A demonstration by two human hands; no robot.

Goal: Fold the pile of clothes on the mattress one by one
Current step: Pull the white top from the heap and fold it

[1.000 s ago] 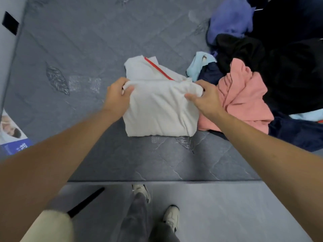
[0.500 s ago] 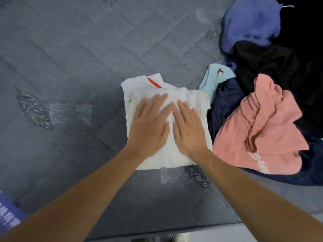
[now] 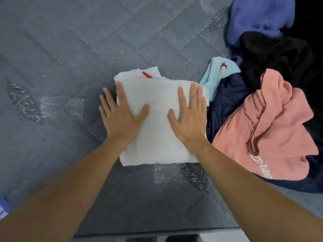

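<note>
Mattress (image 3: 70, 49) of grey quilting fills the view. Left hand (image 3: 120, 117) presses flat, fingers spread, on the folded white garment (image 3: 157, 140) at centre; right hand (image 3: 189, 119) likewise. Clothes pile (image 3: 272, 119) lies at three o'clock, touching it.

folded garment (image 3: 157, 137) on mattress (image 3: 70, 49), clothes pile (image 3: 271, 119) just right

Matt white cloth garment (image 3: 157, 119), quilted mattress (image 3: 70, 49)
</note>
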